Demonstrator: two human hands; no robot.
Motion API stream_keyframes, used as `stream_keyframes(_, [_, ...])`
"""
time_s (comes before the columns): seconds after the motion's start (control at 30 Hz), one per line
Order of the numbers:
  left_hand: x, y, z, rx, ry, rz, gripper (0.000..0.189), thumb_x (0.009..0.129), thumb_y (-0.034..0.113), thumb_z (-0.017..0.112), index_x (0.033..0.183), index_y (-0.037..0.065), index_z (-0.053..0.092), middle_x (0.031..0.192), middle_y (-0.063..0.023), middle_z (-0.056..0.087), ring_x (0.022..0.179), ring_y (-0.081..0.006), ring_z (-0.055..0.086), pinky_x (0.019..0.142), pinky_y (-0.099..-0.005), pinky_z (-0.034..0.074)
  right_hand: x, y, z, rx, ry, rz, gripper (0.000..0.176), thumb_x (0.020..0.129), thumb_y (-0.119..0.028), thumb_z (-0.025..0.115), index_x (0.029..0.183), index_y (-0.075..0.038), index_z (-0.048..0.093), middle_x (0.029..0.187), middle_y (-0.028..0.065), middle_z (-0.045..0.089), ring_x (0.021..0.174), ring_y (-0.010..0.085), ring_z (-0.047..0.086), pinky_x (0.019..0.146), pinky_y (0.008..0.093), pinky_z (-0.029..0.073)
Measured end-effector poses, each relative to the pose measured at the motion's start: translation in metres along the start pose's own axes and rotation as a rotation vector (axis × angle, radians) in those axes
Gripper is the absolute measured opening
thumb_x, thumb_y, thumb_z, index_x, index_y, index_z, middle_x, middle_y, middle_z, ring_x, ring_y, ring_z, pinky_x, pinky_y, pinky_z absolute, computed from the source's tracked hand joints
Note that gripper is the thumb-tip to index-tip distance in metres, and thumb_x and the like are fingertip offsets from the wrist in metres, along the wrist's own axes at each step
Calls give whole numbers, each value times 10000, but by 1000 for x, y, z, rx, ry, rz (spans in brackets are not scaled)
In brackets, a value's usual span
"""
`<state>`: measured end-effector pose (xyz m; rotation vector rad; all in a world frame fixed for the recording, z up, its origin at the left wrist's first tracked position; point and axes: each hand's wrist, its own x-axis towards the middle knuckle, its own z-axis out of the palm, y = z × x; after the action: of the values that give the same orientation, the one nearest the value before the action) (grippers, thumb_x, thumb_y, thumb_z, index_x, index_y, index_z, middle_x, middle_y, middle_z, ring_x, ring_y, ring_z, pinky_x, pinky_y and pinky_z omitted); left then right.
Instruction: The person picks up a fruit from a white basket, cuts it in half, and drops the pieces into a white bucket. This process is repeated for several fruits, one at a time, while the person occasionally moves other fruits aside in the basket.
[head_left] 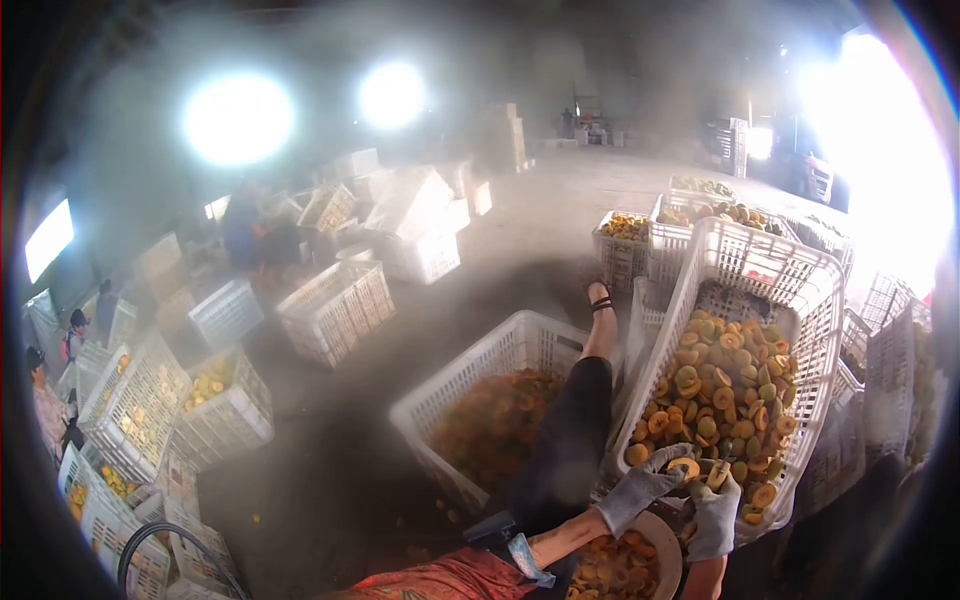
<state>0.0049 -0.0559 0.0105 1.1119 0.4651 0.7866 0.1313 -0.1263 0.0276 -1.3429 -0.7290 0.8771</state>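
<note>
My left hand [642, 487], in a grey work glove, is closed on a halved apricot [684, 468], its cut face showing. Close beside it, my right hand [714, 518], gloved too, has its fingers closed around a small tan piece that I cannot make out. Both hands are over the near edge of a tilted white crate [825, 365] holding many apricots [722, 385], some cut and some apparently whole. Below my hands, a round basin [672, 555] contains orange apricot halves [612, 568]; my forearm and hands partly cover it.
Left of my outstretched leg [570, 430] stands another white crate [425, 415] with blurred orange fruit inside. More fruit-filled crates [622, 262] stand beyond the tilted one. Stacked crates [335, 310] and several people [75, 335] are at the left. Haze blurs the background.
</note>
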Motion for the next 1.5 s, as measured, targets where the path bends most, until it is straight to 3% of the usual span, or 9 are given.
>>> stream_keyframes(0.07, [-3, 3, 3, -7, 17, 5, 453, 907, 113, 589, 1317, -10, 440, 1212, -54, 540, 1062, -101, 525, 897, -208, 444, 11, 25, -1, -163, 78, -331, 191, 772, 42, 579, 955, -13, 587, 749, 65, 636, 575, 136, 570, 535, 249, 469])
stream_keyframes(0.17, [-4, -7, -3, -204, 6, -3, 479, 892, 90, 600, 1328, 2, 423, 1198, -66, 548, 1058, -114, 540, 898, -213, 452, -11, -3, 16, -548, 152, -347, 200, 744, 56, 604, 927, -18, 571, 757, 81, 625, 664, 153, 576, 634, 282, 476])
stream_keyframes(0.33, [-7, -11, -16, -473, 15, -158, 521, 887, 55, 585, 1363, 36, 374, 1139, -62, 567, 1033, -134, 564, 882, -247, 480, -11, 23, 31, -624, 139, -252, 275, 728, 45, 590, 985, -25, 521, 783, 206, 624, 804, 404, 615, 666, 406, 481])
stream_keyframes(0.57, [7, -41, -20, -581, 3, -43, 299, 905, 140, 584, 1182, 58, 509, 1078, -60, 594, 931, -155, 601, 812, -294, 513, -8, 22, 8, -1004, 43, -311, 301, 743, 16, 599, 1028, -35, 519, 832, 218, 640, 834, 402, 623, 662, 443, 475])
stream_keyframes(0.7, [0, -16, -15, -689, 284, -94, 202, 881, 190, 624, 1032, 64, 577, 952, -61, 627, 854, -174, 625, 743, -310, 533, -11, 28, 12, -1009, -16, -478, 433, 727, 29, 596, 1142, -56, 504, 873, 211, 640, 842, 408, 616, 686, 468, 475])
stream_keyframes(0.83, [7, -14, -32, -708, 200, -67, 156, 895, 226, 593, 928, 75, 568, 865, -63, 632, 756, -179, 631, 691, -313, 539, -22, 24, 30, -1015, -90, -387, 295, 811, -35, 532, 1105, -46, 523, 934, 224, 614, 873, 424, 600, 704, 475, 488])
stream_keyframes(0.87, [9, -18, -38, -662, 163, -29, 231, 948, 274, 500, 991, 59, 573, 901, -67, 622, 844, -198, 619, 785, -356, 524, -23, 29, 32, -1020, -91, -354, 325, 767, -13, 573, 1086, -47, 523, 914, 227, 620, 872, 426, 597, 706, 482, 481])
stream_keyframes(1.07, [-4, 14, -22, -470, 216, 4, 316, 948, 381, 494, 1029, 82, 555, 928, -54, 602, 843, -171, 608, 744, -312, 521, -33, 25, 50, -959, -27, -265, 353, 715, -14, 656, 1042, -63, 532, 868, 218, 633, 855, 410, 609, 698, 459, 490])
stream_keyframes(1.5, [-3, 17, -18, -501, 293, -10, 263, 914, 310, 576, 1003, 68, 522, 900, -94, 578, 779, -220, 613, 737, -351, 541, -40, 26, 61, -842, 93, -324, 230, 767, -68, 645, 949, -67, 504, 799, 190, 635, 760, 397, 623, 621, 464, 488])
